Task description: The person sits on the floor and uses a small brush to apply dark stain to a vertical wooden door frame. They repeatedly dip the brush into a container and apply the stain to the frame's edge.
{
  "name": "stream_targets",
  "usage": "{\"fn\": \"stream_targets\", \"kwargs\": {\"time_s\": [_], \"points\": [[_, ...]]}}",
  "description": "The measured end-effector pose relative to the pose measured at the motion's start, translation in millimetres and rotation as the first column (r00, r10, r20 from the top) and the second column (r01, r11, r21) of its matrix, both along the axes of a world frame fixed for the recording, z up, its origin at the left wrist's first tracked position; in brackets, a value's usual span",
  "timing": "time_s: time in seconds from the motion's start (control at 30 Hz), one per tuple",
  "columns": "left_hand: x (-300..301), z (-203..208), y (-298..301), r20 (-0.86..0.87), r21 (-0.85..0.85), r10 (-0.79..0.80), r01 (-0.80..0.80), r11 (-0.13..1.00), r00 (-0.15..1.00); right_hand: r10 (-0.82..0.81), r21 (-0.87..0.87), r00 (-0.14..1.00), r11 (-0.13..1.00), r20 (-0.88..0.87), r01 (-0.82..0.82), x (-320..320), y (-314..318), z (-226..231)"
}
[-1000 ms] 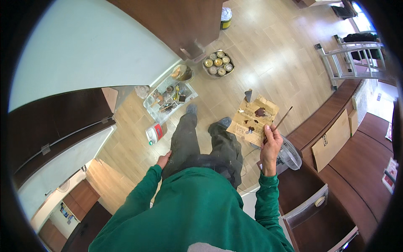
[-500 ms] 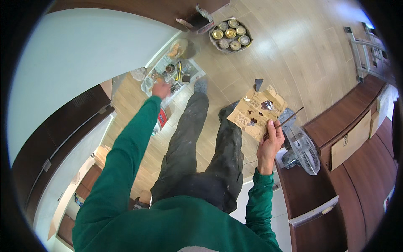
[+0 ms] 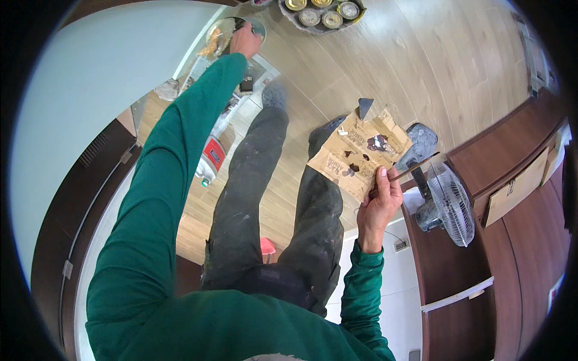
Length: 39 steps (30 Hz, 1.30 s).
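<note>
Tub (image 3: 260,27): left hand (image 3: 246,41) now seemingly inside.

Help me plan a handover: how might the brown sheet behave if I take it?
The brown sheet is probably light and moderately stiff: the right hand grips one edge, yet it spans outward fairly flat. Its ragged edge could tear. Its dark patches might smear if wet.

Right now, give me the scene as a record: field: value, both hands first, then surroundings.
left hand: reaching over round container; grip unclear
right hand: holding cardboard sheet and slim dark stick
cardboard marks: dark blotches
left of legs: white-and-red jug, green cap
right side: fan
top edge: round cans, partly cut off
</note>
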<state>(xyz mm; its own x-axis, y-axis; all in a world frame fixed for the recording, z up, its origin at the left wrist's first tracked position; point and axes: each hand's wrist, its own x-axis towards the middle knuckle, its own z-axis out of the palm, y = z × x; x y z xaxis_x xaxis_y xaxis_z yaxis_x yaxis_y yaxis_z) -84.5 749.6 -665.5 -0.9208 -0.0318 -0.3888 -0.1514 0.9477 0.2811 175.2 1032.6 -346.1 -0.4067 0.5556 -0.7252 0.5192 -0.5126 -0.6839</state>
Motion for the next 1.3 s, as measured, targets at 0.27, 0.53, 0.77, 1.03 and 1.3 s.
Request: {"fn": "stream_targets", "kwargs": {"time_s": [0.27,0.53,0.77,1.03,1.3], "points": [[19,-4,-11,-0.196,0.062,0.027,-0.015,0.998,0.980,-0.006,-0.002,0.999,1.000,0.042,0.006,8,5,-19],[77,1,-18,-0.301,0.075,0.179,-0.164,0.984,0.937,0.064,0.017,0.998,0.998,-0.004,-0.063,8,13,-20],[74,-5,-32,-0.209,-0.015,0.069,-0.073,0.997,0.976,0.099,0.003,0.994,0.995,0.050,-0.100,4,15,-14],[77,14,-37,-0.198,-0.043,-0.004,-0.005,0.999,0.980,0.147,0.030,0.989,0.989,-0.019,-0.146,0,19,-6],[122,23,-49,-0.170,0.172,0.422,-0.395,0.902,0.890,0.226,0.047,0.973,0.972,0.047,-0.228,-6,19,6]]}}
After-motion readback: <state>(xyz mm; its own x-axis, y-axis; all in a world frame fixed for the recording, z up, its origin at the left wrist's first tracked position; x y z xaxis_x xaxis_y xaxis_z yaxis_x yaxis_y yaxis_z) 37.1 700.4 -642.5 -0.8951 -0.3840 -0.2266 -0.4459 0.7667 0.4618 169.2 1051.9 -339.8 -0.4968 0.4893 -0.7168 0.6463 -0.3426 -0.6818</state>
